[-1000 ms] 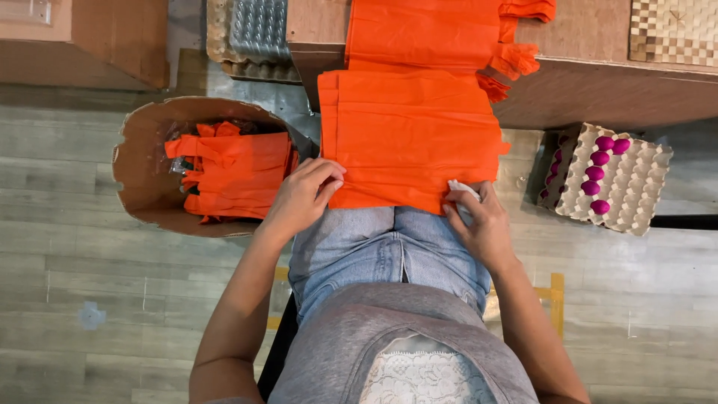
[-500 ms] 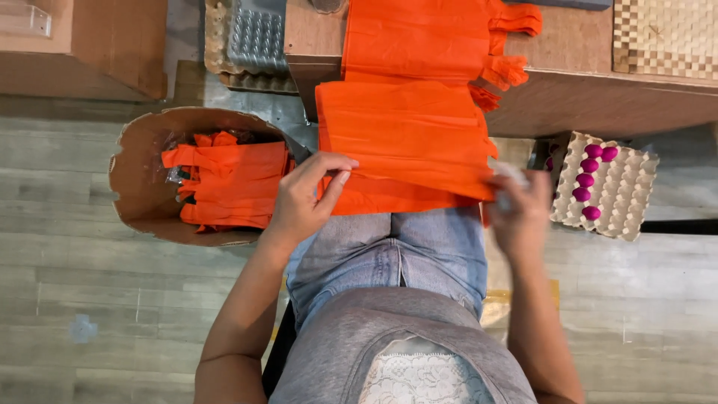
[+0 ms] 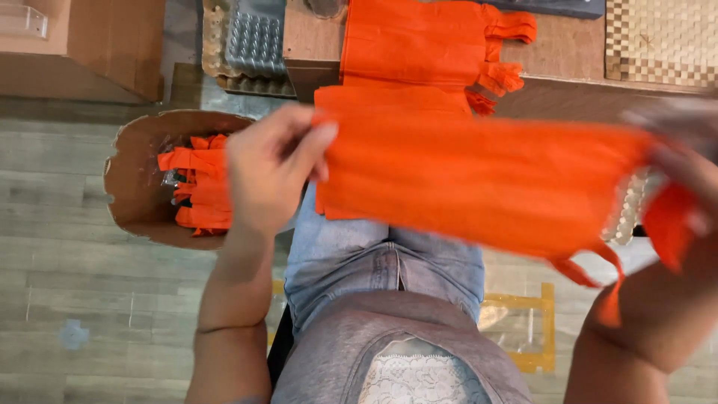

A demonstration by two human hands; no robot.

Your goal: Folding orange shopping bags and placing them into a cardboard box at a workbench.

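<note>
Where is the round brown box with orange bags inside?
In the head view, the round brown box sits on the wooden floor at the person's left, just beside the left hand and below the grey egg tray.

A stretched orange bag (image 3: 479,179) spans the space between the hands (image 3: 273,168), closing off the way from the lap to the desk (image 3: 568,52). On the desk, a stack of orange bags (image 3: 411,45) fills the near edge, with a woven mat (image 3: 662,37) at the far right. Left of the knees, a round tub (image 3: 138,191) holding more bags sits on the floor (image 3: 60,277); bare floor lies open beside it. An egg tray (image 3: 250,45) stands between tub and desk. Under the right arm, a yellow frame (image 3: 527,329) lies on the floor.
</note>
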